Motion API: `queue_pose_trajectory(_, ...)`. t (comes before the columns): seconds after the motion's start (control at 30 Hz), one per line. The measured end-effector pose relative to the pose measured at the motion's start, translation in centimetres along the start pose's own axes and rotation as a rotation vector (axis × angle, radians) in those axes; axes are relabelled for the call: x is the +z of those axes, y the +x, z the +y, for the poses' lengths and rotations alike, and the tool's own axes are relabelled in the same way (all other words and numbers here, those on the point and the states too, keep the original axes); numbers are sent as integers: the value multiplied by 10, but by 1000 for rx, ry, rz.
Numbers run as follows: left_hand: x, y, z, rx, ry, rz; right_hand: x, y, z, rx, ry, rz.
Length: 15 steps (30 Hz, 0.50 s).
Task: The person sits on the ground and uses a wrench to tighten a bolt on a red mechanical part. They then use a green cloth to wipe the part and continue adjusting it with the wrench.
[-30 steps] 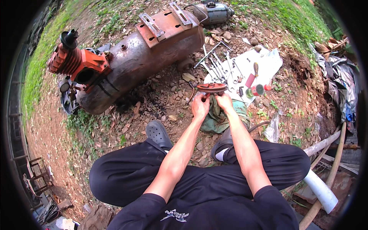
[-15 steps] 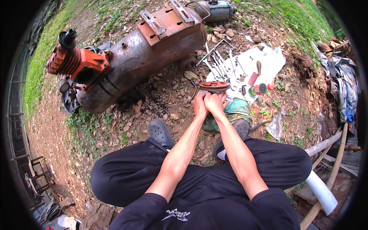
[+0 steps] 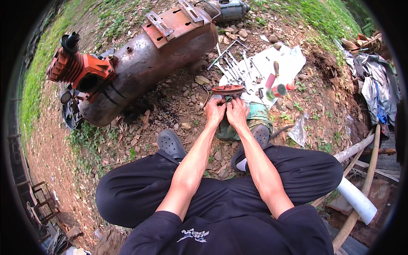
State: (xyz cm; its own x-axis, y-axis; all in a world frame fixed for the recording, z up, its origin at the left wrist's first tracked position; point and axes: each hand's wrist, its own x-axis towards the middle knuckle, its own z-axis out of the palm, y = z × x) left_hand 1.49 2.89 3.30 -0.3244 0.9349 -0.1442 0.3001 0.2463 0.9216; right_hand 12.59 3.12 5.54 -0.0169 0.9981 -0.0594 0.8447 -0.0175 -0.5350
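Note:
A round orange-red metal part (image 3: 228,89), seen nearly edge-on with a grooved rim, sits just beyond my two hands. My left hand (image 3: 215,111) is closed at its near left underside. Close beside it, my right hand (image 3: 237,112) has its fingers curled in under the rim, and what they pinch is hidden. A green cloth bundle (image 3: 258,111) lies beneath the part and my right hand. Beyond it spreads a white sheet (image 3: 293,57) bearing several wrenches (image 3: 231,68), a screwdriver (image 3: 276,68) and a green-and-red can (image 3: 278,90).
A rusty tank (image 3: 148,63) lies at the far left, with an orange finned compressor head (image 3: 87,74) at its end. A grey motor (image 3: 231,10) is behind it. Wooden poles (image 3: 367,170) and a white pipe (image 3: 357,199) lie at right. My clogs (image 3: 171,143) flank the work.
My hands, pressed together before, are now slightly apart with the fingers curled in under the orange part. The whole view has shifted a little, so everything appears further left.

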Motion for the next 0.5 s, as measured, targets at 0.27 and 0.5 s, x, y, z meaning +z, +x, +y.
queue_pose_trajectory(0.27, -2, -5, -6, 42, 0, 7, 0, 8, 17, -138, 116, 175)
queue_pose_trajectory(0.5, -2, -8, 11, -53, 26, -20, 4, 6, 71, 466, 572, 577)
